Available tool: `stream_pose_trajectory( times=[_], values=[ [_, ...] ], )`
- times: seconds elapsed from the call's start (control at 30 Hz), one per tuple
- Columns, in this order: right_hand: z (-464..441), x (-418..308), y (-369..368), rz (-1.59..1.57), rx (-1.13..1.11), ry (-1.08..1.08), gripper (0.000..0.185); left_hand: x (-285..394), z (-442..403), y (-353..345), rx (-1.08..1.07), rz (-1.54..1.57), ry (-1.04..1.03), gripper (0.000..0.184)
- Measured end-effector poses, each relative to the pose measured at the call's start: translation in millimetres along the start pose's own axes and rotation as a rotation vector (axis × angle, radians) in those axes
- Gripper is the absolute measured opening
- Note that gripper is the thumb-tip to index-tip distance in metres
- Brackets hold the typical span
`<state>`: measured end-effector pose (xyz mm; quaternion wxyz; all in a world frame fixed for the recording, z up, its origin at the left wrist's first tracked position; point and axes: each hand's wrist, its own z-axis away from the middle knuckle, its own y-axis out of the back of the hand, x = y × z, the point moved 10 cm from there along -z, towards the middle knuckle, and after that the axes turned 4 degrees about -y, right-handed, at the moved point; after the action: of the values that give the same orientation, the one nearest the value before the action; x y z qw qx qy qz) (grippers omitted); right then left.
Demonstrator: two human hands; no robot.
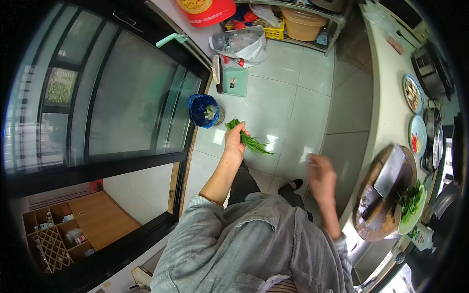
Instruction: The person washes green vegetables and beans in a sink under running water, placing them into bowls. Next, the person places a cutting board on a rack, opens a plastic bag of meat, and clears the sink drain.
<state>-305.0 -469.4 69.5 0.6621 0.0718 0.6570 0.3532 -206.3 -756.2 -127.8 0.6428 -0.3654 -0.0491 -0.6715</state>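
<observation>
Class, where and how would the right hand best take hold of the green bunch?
The right hand should probably come from the person's right and pinch the green bunch just beyond the left hand: that length sticks out, gathered near the grip, loose at its tip.

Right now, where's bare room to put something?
Floor tiles lie bare between the dustpan and the cabinet fronts. The counter strip between its edge and the blue plates also looks free. It's crowded at the chopping board, with its cleaver and neighbouring bowl of greens.
</observation>
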Motion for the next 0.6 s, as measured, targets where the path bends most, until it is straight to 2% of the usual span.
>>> stream_pose_trajectory(
  times=[0.03, 0.1, 0.17, 0.23, 0.33, 0.4, 0.43, 0.47, 0.5, 0.57, 0.6],
  values=[
    [-12.6, -5.1, -67.3, -0.014, -0.156, 0.099, 0.027, 15.5, -12.5, 14.8, 0.032, 0.014, -0.021, 0.015],
    [-32.5, -68.1, -172.1, 0.131, -0.301, 0.365, 0.052, 47.3, -40.4, 40.3, 0.067, 0.073, -0.018, 0.015],
    [-56.7, -83.6, -274.0, 0.164, -0.345, 0.426, 0.06, 76.2, -73.6, 69.7, 0.11, 0.12, 0.023, 0.013],
    [-79.3, -71.7, -374.9, -0.036, -0.721, 0.037, 0.065, 109.6, -124.8, 106.6, 0.144, 0.054, 0.036, 0.012],
    [-103.8, -70.2, -476.3, -0.175, -0.825, -0.164, 0.064, 149.4, -195.2, 153.4, 0.217, -0.082, 0.106, 0.01],
    [-121.0, -78.4, -511.7, 0.139, -0.677, -0.048, 0.063, 158.7, -265.3, 186.8, 0.177, -0.172, 0.2, 0.008],
    [-128.8, -82.2, -521.4, 0.307, -0.596, -0.006, 0.063, 157.1, -293.3, 178.9, 0.121, -0.046, 0.304, 0.016],
    [-133.3, -90.3, -527.5, 0.332, -0.562, 0.063, 0.057, 140.9, -275.9, 124.7, -0.146, 0.437, 0.717, 0.017],
    [-132.5, -87.2, -540.8, 0.425, -0.505, 0.168, 0.044, 152.3, -300.4, 124.5, -0.21, 0.36, 0.701, 0.02],
    [-142.2, -74.1, -531.3, 0.072, -0.437, -0.057, 0.02, 177.8, -351.1, 141.3, -0.215, 0.048, 0.512, 0.025],
    [-122.7, -50.6, -553.4, 0.056, -0.361, 0.077, 0.018, 183.0, -368.2, 147.5, -0.22, -0.061, 0.47, 0.027]
  ],
)
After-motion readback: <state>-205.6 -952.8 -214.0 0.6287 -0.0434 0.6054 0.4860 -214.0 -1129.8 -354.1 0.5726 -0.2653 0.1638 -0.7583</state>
